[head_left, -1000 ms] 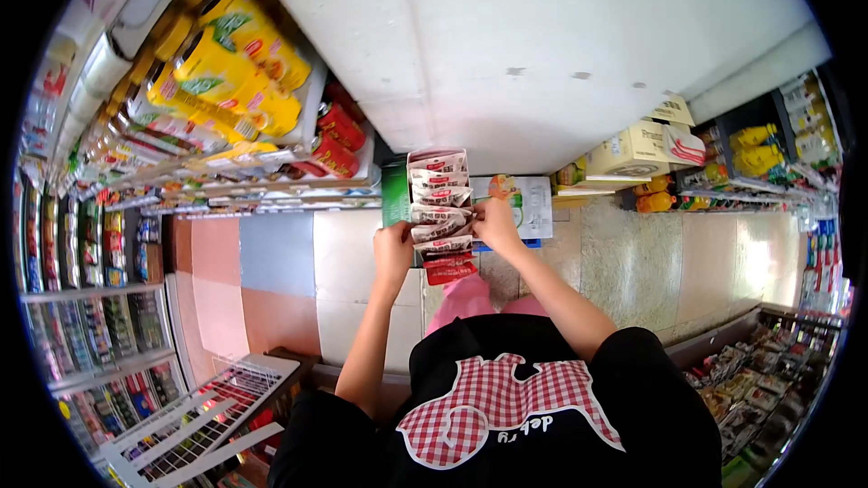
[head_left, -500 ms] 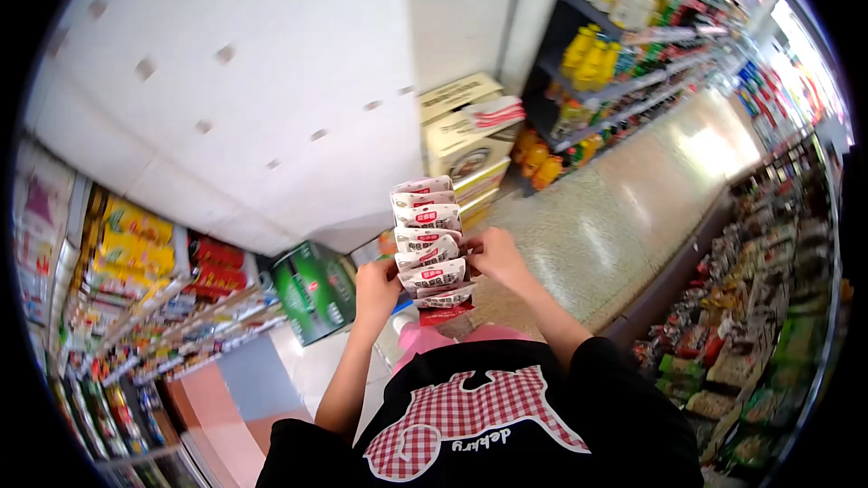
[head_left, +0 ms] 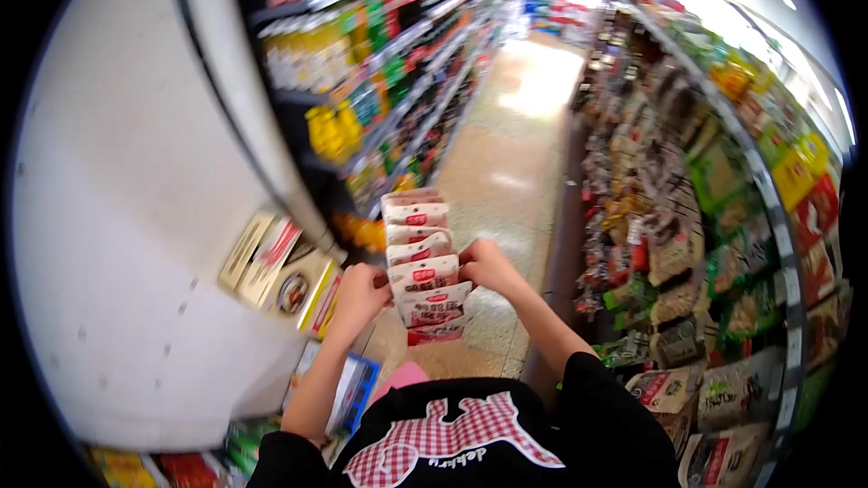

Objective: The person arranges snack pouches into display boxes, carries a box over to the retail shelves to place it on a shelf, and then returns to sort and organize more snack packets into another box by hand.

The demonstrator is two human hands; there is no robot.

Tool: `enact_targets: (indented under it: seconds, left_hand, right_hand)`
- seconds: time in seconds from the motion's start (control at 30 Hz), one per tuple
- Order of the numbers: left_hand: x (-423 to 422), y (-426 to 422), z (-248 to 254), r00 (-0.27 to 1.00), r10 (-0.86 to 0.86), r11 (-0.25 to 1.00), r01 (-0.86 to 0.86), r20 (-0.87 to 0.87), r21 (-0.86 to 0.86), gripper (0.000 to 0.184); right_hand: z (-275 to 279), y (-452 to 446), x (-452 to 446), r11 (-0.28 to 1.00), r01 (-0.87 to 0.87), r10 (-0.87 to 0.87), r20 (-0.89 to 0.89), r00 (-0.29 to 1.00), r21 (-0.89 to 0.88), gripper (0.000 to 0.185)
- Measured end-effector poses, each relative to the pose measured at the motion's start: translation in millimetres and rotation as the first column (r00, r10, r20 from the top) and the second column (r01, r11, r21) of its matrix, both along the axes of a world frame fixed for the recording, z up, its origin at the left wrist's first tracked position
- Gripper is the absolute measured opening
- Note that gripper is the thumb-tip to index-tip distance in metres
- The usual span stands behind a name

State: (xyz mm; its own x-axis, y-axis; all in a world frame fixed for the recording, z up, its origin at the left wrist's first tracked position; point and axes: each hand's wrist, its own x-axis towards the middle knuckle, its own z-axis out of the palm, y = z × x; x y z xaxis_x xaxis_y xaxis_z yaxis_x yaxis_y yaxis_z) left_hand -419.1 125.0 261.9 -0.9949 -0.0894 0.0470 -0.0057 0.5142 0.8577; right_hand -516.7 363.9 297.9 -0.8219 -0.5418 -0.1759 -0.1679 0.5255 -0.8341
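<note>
A row of white and red snack packets, stacked one behind another, is held in front of my body above the floor. My left hand grips the row at its left side, fingers closed on the packet edges. On the opposite side my right hand pinches the right edges at about the same height. Red print shows on the packet fronts, and a red packet end shows at the bottom. My fingertips are partly hidden by the packets.
A shelf of bagged goods runs along the right. Drink bottles fill the shelving ahead on the left. Cardboard boxes stand by the white wall. The shiny aisle floor stretches away between the shelves.
My view has turned right, so the aisle now lies straight ahead and the boxes and bottle shelf have shifted left. Both hands still hold the packets.
</note>
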Motion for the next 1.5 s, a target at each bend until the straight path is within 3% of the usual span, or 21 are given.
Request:
enact_targets:
  seconds: [0.07,0.23,0.47,0.63,0.77,0.93,1.03,1.13,1.2,1.3,1.37,1.43,1.5]
  left_hand:
    - [-33.9,30.9,44.6,0.995,-0.098,0.995,0.098,0.001,-0.019,0.018]
    - [-139.3,67.7,47.8,0.933,-0.361,0.929,0.360,-0.007,0.081,0.019]
    - [-292.7,119.3,79.2,0.759,-0.645,0.742,0.595,0.087,0.309,0.015]
    - [-398.5,151.4,121.7,0.600,-0.799,0.598,0.782,0.044,0.176,0.017]
    - [-464.1,197.9,166.9,0.475,-0.880,0.475,0.878,0.006,0.069,0.016]
    - [-520.4,267.0,228.4,0.276,-0.961,0.274,0.957,0.001,0.098,0.019]
    - [-543.9,313.9,265.3,0.197,-0.980,0.199,0.974,0.024,0.105,0.019]
    - [-566.4,361.2,290.3,0.088,-0.996,0.082,0.979,-0.023,0.189,0.019]
    - [-579.0,394.0,308.6,0.079,-0.995,0.075,0.995,-0.054,0.070,0.021]
    - [-596.9,439.2,339.1,0.003,-0.998,0.000,0.999,-0.070,0.051,0.022]
    - [-609.4,471.3,360.5,-0.053,-0.995,-0.054,0.998,-0.084,0.012,0.018]
    - [-613.7,497.4,386.7,-0.025,-0.996,-0.022,0.999,-0.080,-0.034,0.018]
    - [-622.7,527.0,404.3,-0.032,-0.991,-0.021,0.996,-0.127,-0.088,0.018]
  right_hand:
    - [23.9,27.6,-14.2,0.994,0.109,-0.109,0.012,0.994,-0.006,0.017]
    - [39.1,84.4,-63.4,0.946,0.316,-0.314,0.037,0.949,-0.076,0.018]
    - [82.1,133.1,-144.8,0.849,0.529,-0.525,0.110,0.844,-0.001,0.024]
    - [101.2,162.2,-210.4,0.752,0.657,-0.648,0.123,0.752,-0.057,0.027]
    - [164.2,176.0,-229.6,0.666,0.745,-0.742,0.061,0.667,-0.042,0.025]
    - [225.3,213.8,-245.0,0.536,0.843,-0.843,0.032,0.537,-0.037,0.024]
    - [253.8,257.3,-255.9,0.453,0.889,-0.885,-0.082,0.458,0.070,0.026]
    - [278.7,297.3,-262.3,0.369,0.929,-0.925,-0.097,0.366,-0.010,0.025]
    - [281.4,343.2,-269.7,0.330,0.942,-0.934,-0.164,0.317,-0.057,0.026]
    - [303.7,383.6,-279.9,0.346,0.931,-0.913,-0.274,0.303,-0.120,0.028]
    - [327.3,400.2,-284.8,0.293,0.949,-0.925,-0.286,0.250,-0.120,0.029]
    - [364.8,392.1,-287.5,0.213,0.967,-0.959,-0.222,0.179,-0.139,0.029]
    - [383.6,413.9,-294.3,0.139,0.982,-0.956,-0.276,0.099,-0.128,0.032]
